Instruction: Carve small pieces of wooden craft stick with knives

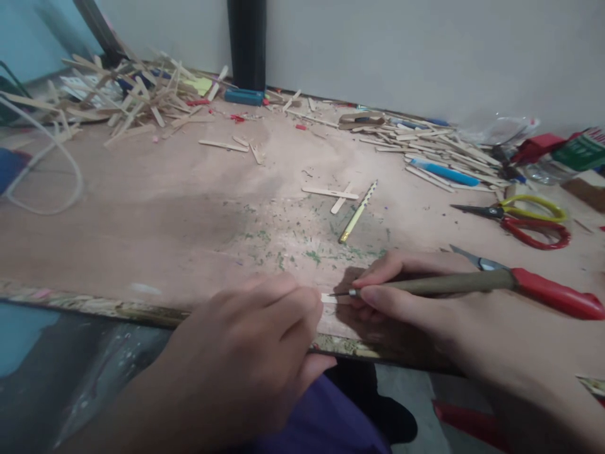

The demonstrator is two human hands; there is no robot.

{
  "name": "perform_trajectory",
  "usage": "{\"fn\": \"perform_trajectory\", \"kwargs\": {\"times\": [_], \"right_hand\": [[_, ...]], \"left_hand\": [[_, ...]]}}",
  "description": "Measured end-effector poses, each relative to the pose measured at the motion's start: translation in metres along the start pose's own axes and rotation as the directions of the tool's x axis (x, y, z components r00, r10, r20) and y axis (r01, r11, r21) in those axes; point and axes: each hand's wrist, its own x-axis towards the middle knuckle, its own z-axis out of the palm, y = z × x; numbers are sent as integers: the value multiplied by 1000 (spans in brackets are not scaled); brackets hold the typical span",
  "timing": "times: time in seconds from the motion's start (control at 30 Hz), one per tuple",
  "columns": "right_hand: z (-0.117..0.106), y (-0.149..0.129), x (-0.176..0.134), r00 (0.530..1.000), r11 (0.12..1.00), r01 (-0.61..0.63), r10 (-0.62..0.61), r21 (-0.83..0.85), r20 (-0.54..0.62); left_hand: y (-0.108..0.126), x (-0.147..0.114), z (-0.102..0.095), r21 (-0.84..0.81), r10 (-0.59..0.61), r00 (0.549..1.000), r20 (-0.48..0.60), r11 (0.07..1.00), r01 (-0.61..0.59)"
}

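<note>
My left hand [269, 334] is closed at the table's front edge, its fingers pressing on a craft stick [328, 297]. Only the stick's pale end shows past my fingers. In a pen-like grip, my right hand [401, 290] is closed on a slim wooden-handled tool [439, 284] with a light ferrule and a thin dark tip. That tip meets the stick's end or lies just over it; I cannot tell which. Behind my right hand lie scissors with a red handle [553, 293], partly hidden. A yellow dotted pencil [358, 212] lies beyond my hands, beside two crossed craft sticks [331, 193].
Scissors with yellow and red handles [534, 217] lie at the right. Behind them a blue-handled cutter [444, 172] rests by a stack of craft sticks [425, 142]. A loose stick heap [137, 101] fills the back left. Green crumbs [312, 255] dot the wooden table [118, 233].
</note>
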Motion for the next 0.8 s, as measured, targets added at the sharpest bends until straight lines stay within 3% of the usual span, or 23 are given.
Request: {"fn": "perform_trajectory", "kwargs": {"times": [0.2, 0.4, 0.6, 0.8], "right_hand": [[-5, 2, 3, 999, 999, 46, -45, -17, 25], [-13, 3, 11, 988, 997, 71, -74, 28, 137], [-11, 3, 12, 983, 982, 8, -42, 191, 177], [-11, 5, 8, 990, 980, -32, 4, 197, 140]], "left_hand": [[-2, -1, 1, -15, -17, 1000, -4, 1000, 17], [-1, 1, -1, -11, -27, 1000, -12, 1000, 27], [0, 3, 1, -35, -1, 1000, -16, 999, 1], [-1, 3, 0, -24, 23, 1000, -9, 999, -24]]}}
